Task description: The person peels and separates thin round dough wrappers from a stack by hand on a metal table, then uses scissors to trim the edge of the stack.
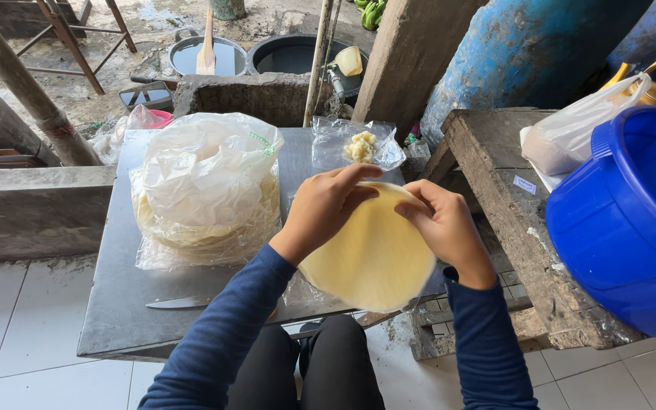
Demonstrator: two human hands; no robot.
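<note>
A thin round pale-yellow wrapper (377, 258) is held up over the grey metal table (115, 304). My left hand (326, 206) pinches its top edge from the left, and my right hand (443, 226) grips the same edge from the right. Both sleeves are dark blue. Just beyond my hands, a clear plastic sheet (335, 144) carries a small lump of yellowish filling (361, 147). To the left, a stack of more round wrappers (206, 224) lies inside a crumpled clear plastic bag (206, 167).
A knife (180, 302) lies near the table's front edge. A big blue plastic tub (632, 220) and a white bag (571, 137) rest on a rough wooden bench (510, 212) at right. Basins of water (191, 53), a stone block and poles stand behind.
</note>
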